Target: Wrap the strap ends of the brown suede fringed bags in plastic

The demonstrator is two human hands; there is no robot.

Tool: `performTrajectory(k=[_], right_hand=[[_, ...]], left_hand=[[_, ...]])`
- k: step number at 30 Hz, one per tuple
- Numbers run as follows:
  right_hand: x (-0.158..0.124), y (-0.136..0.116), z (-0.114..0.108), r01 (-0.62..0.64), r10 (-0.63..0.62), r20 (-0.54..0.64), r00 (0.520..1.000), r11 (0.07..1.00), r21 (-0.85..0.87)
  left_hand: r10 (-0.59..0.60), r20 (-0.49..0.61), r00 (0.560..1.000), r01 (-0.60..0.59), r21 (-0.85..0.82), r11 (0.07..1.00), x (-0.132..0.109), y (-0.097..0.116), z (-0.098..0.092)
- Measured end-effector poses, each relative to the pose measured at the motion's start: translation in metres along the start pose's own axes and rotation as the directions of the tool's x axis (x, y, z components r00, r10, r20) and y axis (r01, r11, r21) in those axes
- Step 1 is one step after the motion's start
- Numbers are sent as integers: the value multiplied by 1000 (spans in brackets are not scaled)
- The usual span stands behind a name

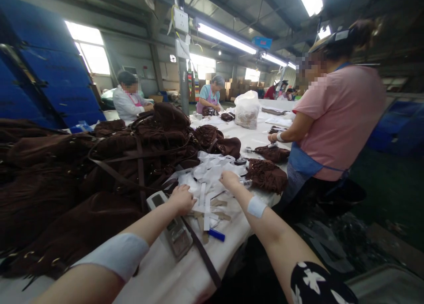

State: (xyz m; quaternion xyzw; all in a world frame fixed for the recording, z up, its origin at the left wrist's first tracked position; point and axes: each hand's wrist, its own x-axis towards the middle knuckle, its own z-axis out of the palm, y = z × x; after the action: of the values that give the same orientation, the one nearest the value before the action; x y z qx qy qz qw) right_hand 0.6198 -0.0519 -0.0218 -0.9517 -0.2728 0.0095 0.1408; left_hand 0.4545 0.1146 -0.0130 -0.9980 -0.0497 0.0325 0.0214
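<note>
My left hand (181, 199) rests with curled fingers on a heap of white paper strips (208, 174) on the white table (159, 277), pinching some of them. My right hand (229, 179) reaches into the same heap from the right, fingers bent down on the strips. A grey calculator (174, 233) lies under my left wrist. A brown strap (202, 253) runs across the table toward its edge. A blue pen (216, 234) lies beside tan tags (220, 203).
A big pile of brown suede fringed bags (82, 171) fills the left of the table. A person in a pink shirt (334, 110) stands at the right edge handling a brown bag (273, 153). Two other workers (127, 99) sit farther back. A white plastic sack (247, 110) stands mid-table.
</note>
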Motion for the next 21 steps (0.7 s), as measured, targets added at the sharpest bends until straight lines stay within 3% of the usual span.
performTrajectory(k=[3, 5, 7, 9, 12, 14, 16, 18, 21], right_hand=[[-24, -20, 0, 38, -37, -45, 998, 999, 14], [-50, -37, 2, 138, -131, -98, 987, 988, 69], [-78, -53, 3, 303, -272, -197, 942, 941, 151], [-104, -65, 1, 446, -367, -329, 870, 871, 206], [-140, -73, -6, 531, -371, -477, 797, 806, 261], [-164, -76, -13, 565, -357, -520, 776, 761, 320], [-189, -80, -18, 593, -375, -507, 776, 707, 385], [-214, -85, -21, 613, -414, -469, 780, 655, 442], [-245, -91, -20, 603, -424, -432, 796, 618, 505]], left_hand=[[15, -113, 994, -22, -62, 998, -10, 7, -9], [39, -231, 972, -76, -154, 985, -14, 15, -13], [61, -325, 944, -149, -255, 955, -15, 23, -14], [107, -332, 937, -218, -316, 923, -13, 26, -15], [183, -289, 940, -285, -366, 886, -10, 22, -18], [93, -316, 944, -228, -422, 877, -12, 17, -25], [-113, -378, 919, -114, -528, 842, -20, 12, -38], [-296, -438, 849, -63, -639, 766, -32, 9, -55], [-433, -565, 703, -132, -701, 701, -55, 0, -83]])
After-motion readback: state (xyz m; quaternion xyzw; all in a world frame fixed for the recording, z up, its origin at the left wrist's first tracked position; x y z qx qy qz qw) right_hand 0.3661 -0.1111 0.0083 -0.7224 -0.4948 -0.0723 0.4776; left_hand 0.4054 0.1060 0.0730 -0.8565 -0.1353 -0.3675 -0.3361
